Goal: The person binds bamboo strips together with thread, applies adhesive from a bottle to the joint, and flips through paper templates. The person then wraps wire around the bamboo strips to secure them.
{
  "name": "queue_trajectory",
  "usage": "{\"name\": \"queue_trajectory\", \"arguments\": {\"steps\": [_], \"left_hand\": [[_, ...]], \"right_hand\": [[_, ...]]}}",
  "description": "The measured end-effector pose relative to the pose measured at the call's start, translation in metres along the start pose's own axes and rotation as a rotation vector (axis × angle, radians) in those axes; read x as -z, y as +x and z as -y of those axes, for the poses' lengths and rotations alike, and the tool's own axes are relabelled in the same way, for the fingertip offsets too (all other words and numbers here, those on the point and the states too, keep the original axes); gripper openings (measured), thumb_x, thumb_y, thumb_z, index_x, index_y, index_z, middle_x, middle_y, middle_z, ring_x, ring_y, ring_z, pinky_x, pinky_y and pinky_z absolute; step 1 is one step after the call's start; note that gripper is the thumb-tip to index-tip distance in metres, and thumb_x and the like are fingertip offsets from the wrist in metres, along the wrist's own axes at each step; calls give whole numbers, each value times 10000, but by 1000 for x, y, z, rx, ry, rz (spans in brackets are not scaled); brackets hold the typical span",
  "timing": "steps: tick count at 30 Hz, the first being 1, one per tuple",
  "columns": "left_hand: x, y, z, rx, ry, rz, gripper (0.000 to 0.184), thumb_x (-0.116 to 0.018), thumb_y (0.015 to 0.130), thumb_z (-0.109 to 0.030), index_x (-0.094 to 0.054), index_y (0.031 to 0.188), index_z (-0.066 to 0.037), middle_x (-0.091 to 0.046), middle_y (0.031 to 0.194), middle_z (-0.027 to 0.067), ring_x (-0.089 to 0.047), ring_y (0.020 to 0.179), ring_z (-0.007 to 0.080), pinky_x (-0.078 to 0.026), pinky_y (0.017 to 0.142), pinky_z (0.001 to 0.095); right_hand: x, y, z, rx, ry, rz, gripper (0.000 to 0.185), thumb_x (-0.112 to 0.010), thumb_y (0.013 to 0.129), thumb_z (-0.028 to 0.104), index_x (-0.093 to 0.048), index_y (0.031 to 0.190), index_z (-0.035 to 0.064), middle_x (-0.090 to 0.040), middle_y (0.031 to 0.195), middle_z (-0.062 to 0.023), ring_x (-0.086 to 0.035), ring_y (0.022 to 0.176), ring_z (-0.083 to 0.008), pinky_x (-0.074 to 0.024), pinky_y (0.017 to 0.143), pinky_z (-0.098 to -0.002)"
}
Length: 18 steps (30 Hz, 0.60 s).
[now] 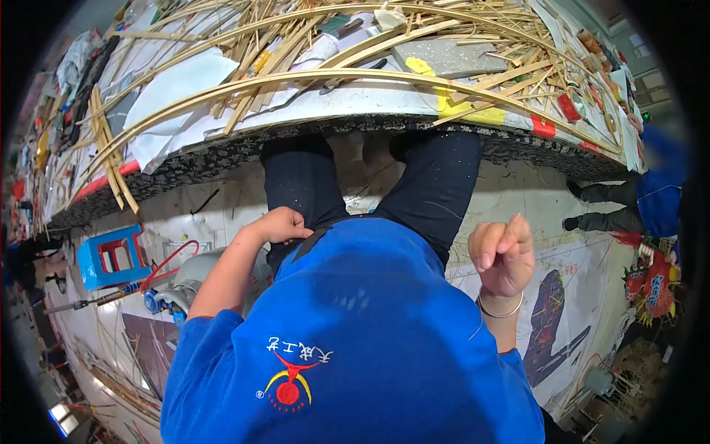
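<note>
Nearest me, my soft blue cotton-like shirt [370, 318], with its printed round red-and-yellow emblem [288, 392], filled the lower view. My left hand [279, 226] was curled nearly closed at my waist, touching a flat black strap [309, 243]; I could not tell whether it gripped it. My right hand [505, 251] was raised, half open with bent fingers, nothing visible in it, a thin smooth metal bangle [501, 314] at the wrist. Beyond, dark, speckled fabric trousers [436, 196] reached under a white-topped table [370, 95] edged in black patterned cloth. Long, curved, pale wooden strips [318, 75] lay across it, before a rough grey rectangular slab [447, 58].
</note>
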<state>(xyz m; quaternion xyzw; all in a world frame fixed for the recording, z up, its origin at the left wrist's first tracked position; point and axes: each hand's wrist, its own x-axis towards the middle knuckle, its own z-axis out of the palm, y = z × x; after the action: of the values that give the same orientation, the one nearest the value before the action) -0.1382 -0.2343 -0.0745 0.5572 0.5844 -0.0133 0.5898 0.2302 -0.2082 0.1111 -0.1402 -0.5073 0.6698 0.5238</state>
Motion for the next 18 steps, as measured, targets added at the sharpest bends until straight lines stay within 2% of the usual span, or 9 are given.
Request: {"name": "queue_trajectory", "arguments": {"steps": [6,9,12,15,18], "left_hand": [[0,-6,-2,2,9,7,381,-674,794,-358,-559,577,-67,-557,517,19,-515,468,99,-409,484,269],[-2,-9,-1,-14,-4,4,349,-659,822,-256,-520,569,-60,-531,506,6,-494,465,82,-385,453,257],[-4,-10,2,-13,-16,3,353,-659,821,-260,-520,566,-61,-534,507,9,-497,464,82,-382,454,255],[-3,-11,4,-5,-26,8,390,-674,800,-348,-550,567,-61,-548,501,16,-506,459,97,-398,479,264],[-3,-12,5,4,-71,4,404,-679,794,-356,-545,557,-57,-548,497,17,-504,457,96,-395,479,262]], "right_hand": [[-7,2,-17,-65,19,59,181,-483,937,225,-492,880,54,-576,748,-157,-485,616,-153,-397,558,-242],[-10,1,-20,-89,19,63,180,-491,933,221,-496,887,47,-578,767,-174,-501,631,-160,-419,586,-242],[-9,2,-22,-113,27,61,177,-495,932,218,-495,886,47,-578,775,-180,-505,638,-162,-430,602,-244],[-8,4,-24,-125,26,68,175,-494,932,217,-493,887,48,-578,782,-181,-505,646,-159,-432,609,-244],[-8,10,-25,-121,32,83,171,-493,934,215,-492,889,50,-579,787,-179,-503,653,-155,-430,613,-243]]}}
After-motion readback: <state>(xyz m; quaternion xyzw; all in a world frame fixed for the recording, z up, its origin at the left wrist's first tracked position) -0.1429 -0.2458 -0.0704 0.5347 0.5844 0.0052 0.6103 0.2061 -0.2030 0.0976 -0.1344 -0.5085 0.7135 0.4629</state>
